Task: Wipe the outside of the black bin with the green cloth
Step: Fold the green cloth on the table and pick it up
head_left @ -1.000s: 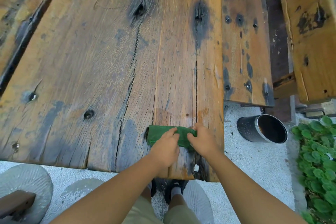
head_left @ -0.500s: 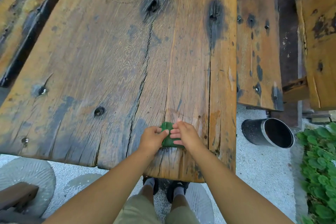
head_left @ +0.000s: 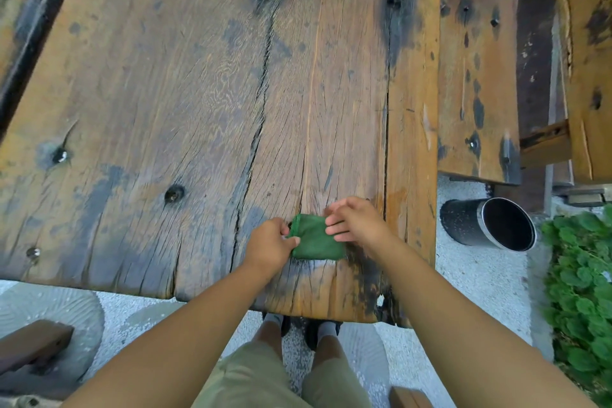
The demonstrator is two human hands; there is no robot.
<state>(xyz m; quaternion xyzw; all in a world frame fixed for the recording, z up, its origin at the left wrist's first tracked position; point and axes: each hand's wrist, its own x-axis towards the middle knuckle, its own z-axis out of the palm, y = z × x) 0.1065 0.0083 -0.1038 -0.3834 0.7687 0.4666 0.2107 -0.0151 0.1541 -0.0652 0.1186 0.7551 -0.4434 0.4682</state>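
The green cloth (head_left: 314,240) lies folded into a small square near the front edge of the weathered wooden table (head_left: 185,103). My left hand (head_left: 270,243) pinches the cloth's left edge. Over its right side hovers my right hand (head_left: 356,220), fingers spread and resting lightly on the fabric. The black bin (head_left: 486,223) stands on the pale gravel ground to the right of the table, its round mouth with a silver rim facing the camera. Neither hand is near the bin.
A wooden bench (head_left: 477,76) runs along the table's right side, with another plank (head_left: 589,60) beyond it. Green plants (head_left: 583,291) grow at the right edge. Stone discs (head_left: 49,318) and a wooden block (head_left: 29,346) lie at lower left. My legs stand under the table edge.
The cloth went from a long strip to a small folded square. My right hand has lifted and spread its fingers, while the left keeps hold of the cloth's left edge.
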